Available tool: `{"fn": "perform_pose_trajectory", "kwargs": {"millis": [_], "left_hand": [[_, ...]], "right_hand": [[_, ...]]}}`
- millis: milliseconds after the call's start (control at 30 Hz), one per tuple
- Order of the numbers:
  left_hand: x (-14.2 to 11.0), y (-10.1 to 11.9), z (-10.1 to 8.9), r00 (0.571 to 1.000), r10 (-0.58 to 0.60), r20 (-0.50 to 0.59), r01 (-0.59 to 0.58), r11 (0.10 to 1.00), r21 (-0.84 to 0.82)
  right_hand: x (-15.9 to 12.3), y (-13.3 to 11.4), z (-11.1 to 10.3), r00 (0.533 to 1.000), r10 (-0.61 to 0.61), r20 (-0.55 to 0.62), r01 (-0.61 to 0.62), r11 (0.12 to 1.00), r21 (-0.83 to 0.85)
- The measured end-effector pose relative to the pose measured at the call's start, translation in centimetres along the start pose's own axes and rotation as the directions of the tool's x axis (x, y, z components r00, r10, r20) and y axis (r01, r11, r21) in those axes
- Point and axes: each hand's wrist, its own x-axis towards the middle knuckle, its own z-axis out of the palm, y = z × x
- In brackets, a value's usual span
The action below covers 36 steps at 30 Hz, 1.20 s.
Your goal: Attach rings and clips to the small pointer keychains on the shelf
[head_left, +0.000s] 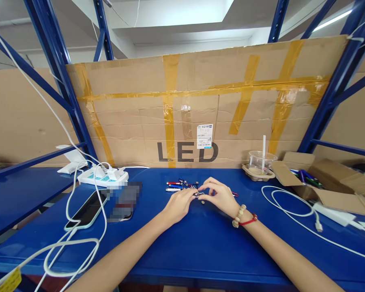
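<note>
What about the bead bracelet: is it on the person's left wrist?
No, the bead bracelet circles the wrist of the right hand, next to a red string; the left hand wears none.

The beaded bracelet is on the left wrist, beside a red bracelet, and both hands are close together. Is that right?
Not quite: the head view shows the beaded bracelet on the right wrist, not the left. It is beside a red bracelet, and the left hand and right hand are close together.
</note>
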Motion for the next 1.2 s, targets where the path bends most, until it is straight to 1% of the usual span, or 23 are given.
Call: {"fn": "perform_pose_trajectory", "kwargs": {"millis": [133,200,267,367,500,633,733,900,1067,1133,1200], "left_hand": [[0.0,0.0,0.0,0.998,-0.061,-0.011,0.060,0.998,-0.020],[0.0,0.2,-0.1,0.997,-0.078,0.016,0.079,0.996,-0.049],[-0.1,0.4,-0.3,0.994,-0.094,0.061,0.100,0.991,-0.092],[-0.2,0.7,-0.5,0.987,-0.108,0.121,0.125,0.982,-0.142],[-0.6,0.8,-0.8,0.981,-0.105,0.162,0.130,0.980,-0.149],[-0.7,0.9,-0.9,0.975,-0.110,0.193,0.140,0.979,-0.149],[-0.7,1.0,-0.9,0.978,-0.095,0.183,0.126,0.978,-0.167],[-0.7,1.0,-0.8,0.987,-0.087,0.132,0.111,0.976,-0.188],[-0.6,0.7,-0.5,0.996,-0.056,0.074,0.068,0.983,-0.171],[-0.6,0.7,-0.4,0.996,-0.056,0.065,0.066,0.984,-0.167],[-0.5,0.9,-0.5,0.997,-0.065,0.052,0.073,0.982,-0.175]], "right_hand": [[-0.1,0.2,-0.3,0.994,-0.111,-0.011,0.110,0.992,-0.067],[-0.1,0.3,-0.3,0.990,-0.141,-0.015,0.140,0.988,-0.072],[-0.1,0.3,-0.2,0.987,-0.159,-0.005,0.159,0.986,-0.042],[-0.2,0.2,0.1,0.990,-0.143,0.015,0.142,0.988,0.053],[-0.3,0.1,0.3,0.994,-0.093,0.052,0.084,0.984,0.159],[-0.4,0.0,0.5,0.992,-0.091,0.085,0.075,0.982,0.173],[-0.4,-0.1,0.5,0.993,-0.080,0.093,0.063,0.983,0.172],[-0.2,-0.7,0.7,0.996,0.022,0.082,-0.038,0.978,0.203],[-0.2,-0.7,0.9,0.987,0.118,0.110,-0.143,0.954,0.262],[-0.2,-0.5,1.1,0.973,0.165,0.159,-0.211,0.918,0.335],[-0.2,-0.3,1.2,0.949,0.217,0.229,-0.298,0.854,0.426]]}}
